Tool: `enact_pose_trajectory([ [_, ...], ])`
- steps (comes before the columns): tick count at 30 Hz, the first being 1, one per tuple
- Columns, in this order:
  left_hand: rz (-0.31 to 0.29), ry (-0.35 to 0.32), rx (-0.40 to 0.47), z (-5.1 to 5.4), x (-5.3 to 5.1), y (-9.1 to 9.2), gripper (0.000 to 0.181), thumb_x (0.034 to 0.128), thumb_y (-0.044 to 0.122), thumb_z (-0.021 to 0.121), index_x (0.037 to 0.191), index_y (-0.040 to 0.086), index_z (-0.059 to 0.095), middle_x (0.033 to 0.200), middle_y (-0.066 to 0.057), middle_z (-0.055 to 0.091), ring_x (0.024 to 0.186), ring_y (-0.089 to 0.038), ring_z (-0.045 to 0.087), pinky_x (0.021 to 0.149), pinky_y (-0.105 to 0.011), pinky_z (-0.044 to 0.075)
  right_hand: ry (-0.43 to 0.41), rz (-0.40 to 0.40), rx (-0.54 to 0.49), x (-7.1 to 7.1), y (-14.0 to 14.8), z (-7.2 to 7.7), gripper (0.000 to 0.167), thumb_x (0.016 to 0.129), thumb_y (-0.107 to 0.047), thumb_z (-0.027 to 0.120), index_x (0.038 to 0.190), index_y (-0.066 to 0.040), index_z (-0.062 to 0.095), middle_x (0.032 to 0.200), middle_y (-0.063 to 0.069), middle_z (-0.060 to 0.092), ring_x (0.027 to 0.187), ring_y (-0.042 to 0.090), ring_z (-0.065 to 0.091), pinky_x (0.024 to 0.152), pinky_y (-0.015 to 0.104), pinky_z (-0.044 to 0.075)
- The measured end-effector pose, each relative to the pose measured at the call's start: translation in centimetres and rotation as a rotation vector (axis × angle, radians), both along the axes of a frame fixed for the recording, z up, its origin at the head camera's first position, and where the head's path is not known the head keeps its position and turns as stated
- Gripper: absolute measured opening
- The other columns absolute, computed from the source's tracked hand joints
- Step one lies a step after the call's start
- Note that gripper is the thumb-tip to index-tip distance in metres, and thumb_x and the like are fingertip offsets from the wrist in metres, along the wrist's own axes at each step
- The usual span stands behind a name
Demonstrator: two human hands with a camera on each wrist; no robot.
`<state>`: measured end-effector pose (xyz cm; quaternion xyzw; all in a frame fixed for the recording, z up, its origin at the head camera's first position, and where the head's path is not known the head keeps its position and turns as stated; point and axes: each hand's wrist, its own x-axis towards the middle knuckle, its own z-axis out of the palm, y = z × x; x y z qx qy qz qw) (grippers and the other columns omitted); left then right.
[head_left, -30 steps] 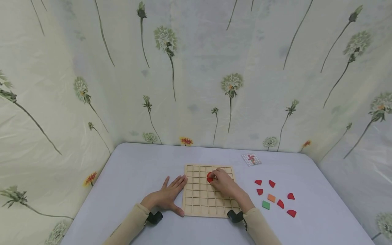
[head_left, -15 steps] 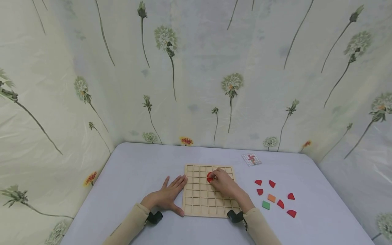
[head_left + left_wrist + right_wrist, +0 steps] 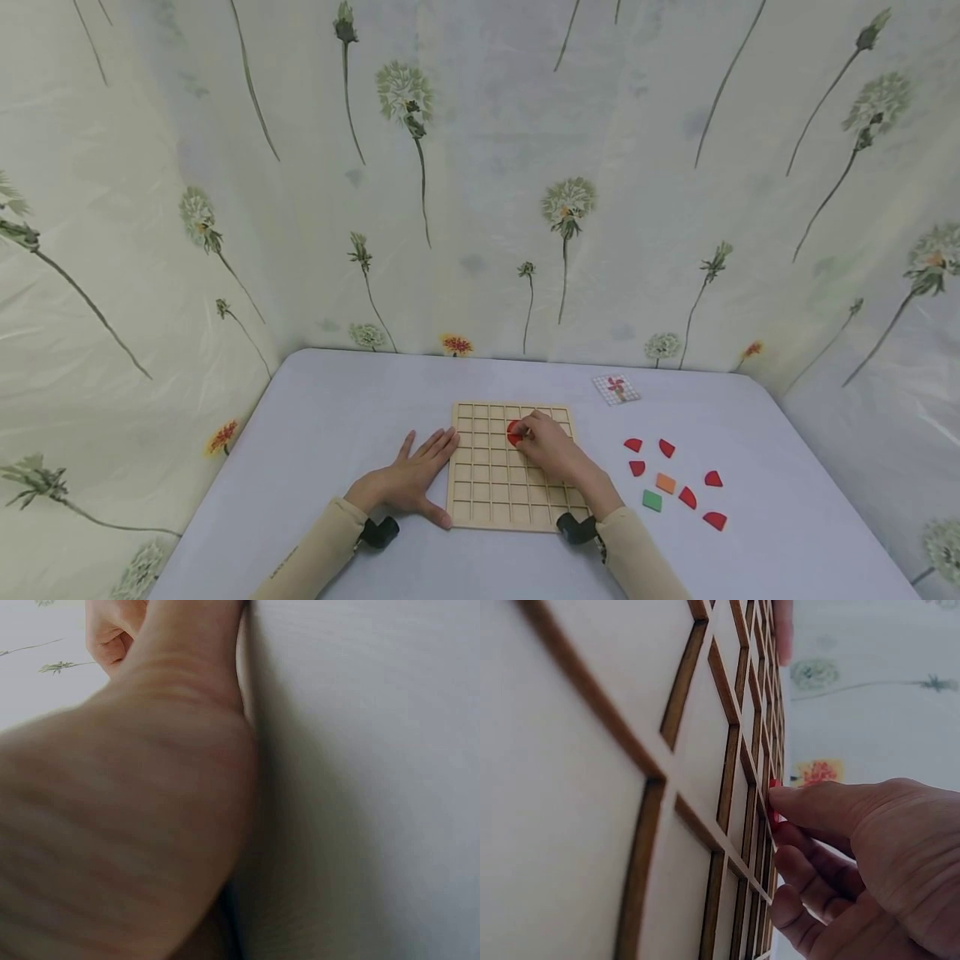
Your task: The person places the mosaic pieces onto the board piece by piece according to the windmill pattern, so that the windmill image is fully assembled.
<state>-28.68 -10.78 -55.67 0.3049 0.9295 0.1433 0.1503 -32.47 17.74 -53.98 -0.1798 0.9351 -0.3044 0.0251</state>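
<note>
A wooden grid board (image 3: 480, 475) lies on the table in the head view. Red quarter-round pieces (image 3: 513, 428) sit in its upper middle, partly covered by my right hand (image 3: 553, 450). In the right wrist view, the thumb and curled fingers of that hand (image 3: 847, 855) pinch a red piece (image 3: 773, 782) low at the grid; most of the piece is hidden. My left hand (image 3: 416, 481) lies flat with spread fingers, its fingertips and thumb touching the board's left edge. Only the base and thumb side of the left hand (image 3: 142, 795) fill the left wrist view.
Right of the board lie several loose red quarter-round pieces (image 3: 687, 497), an orange square (image 3: 665, 483) and a green square (image 3: 652, 500). A small card with a gridded flower picture (image 3: 617, 389) lies behind them. A floral curtain (image 3: 480, 208) hangs along the table's back edge.
</note>
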Motion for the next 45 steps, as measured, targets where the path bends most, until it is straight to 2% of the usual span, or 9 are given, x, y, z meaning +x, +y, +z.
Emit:
enact_pose_trajectory([
  [13,0.003,-0.019,-0.01,-0.1,0.1,0.1,0.131,0.0674,0.07,0.075,0.16,0.012,0.002,0.169,-0.004,-0.002,0.157,-0.025,-0.002,0.121,-0.062,-0.006,-0.03,-0.018,-0.009,0.1,-0.1,0.0,0.012,0.091,-0.013,0.069,0.103,-0.013,0.07,0.103,0.001,0.06,0.091,0.013,0.055,0.078,0.033,0.05],
  [18,0.0,-0.01,-0.015,-0.1,0.1,0.1,0.131,0.0671,0.071,0.074,0.16,0.012,0.002,0.169,-0.003,-0.002,0.157,-0.025,-0.001,0.121,-0.062,-0.006,-0.025,-0.036,-0.013,0.2,0.1,0.7,0.013,0.091,-0.01,0.068,0.104,-0.011,0.071,0.103,0.002,0.061,0.089,0.015,0.054,0.074,0.032,0.049],
  [25,0.002,-0.001,-0.019,-0.2,0.1,0.1,0.132,0.0663,0.072,0.074,0.16,0.013,0.002,0.169,-0.003,-0.002,0.157,-0.025,-0.001,0.121,-0.062,-0.006,0.0,-0.036,-0.019,0.1,1.3,1.8,0.018,0.092,-0.013,0.068,0.109,-0.007,0.069,0.105,0.004,0.063,0.093,0.017,0.057,0.08,0.035,0.052],
  [34,-0.007,-0.009,-0.011,-0.1,0.0,0.1,0.132,0.0677,0.071,0.073,0.16,0.012,0.0,0.169,-0.004,-0.004,0.157,-0.026,-0.003,0.121,-0.063,-0.006,-0.011,-0.043,-0.044,-0.3,5.3,3.5,0.024,0.092,-0.015,0.069,0.112,-0.004,0.065,0.107,0.009,0.064,0.093,0.019,0.055,0.078,0.034,0.05],
  [39,-0.009,-0.002,-0.01,0.0,-0.1,0.1,0.132,0.0679,0.071,0.073,0.159,0.011,0.0,0.169,-0.006,-0.004,0.157,-0.027,-0.003,0.121,-0.063,-0.006,-0.018,-0.08,-0.027,-0.8,8.4,4.3,0.027,0.092,-0.015,0.068,0.114,-0.001,0.062,0.108,0.014,0.064,0.093,0.021,0.055,0.076,0.034,0.048],
  [45,-0.011,-0.003,-0.012,0.2,0.0,0.0,0.132,0.068,0.071,0.073,0.159,0.01,0.0,0.169,-0.006,-0.004,0.156,-0.027,-0.003,0.121,-0.063,-0.007,-0.048,-0.166,0.021,-1.0,11.6,4.8,0.029,0.089,-0.015,0.069,0.114,0.001,0.062,0.11,0.018,0.064,0.095,0.023,0.055,0.077,0.034,0.049],
])
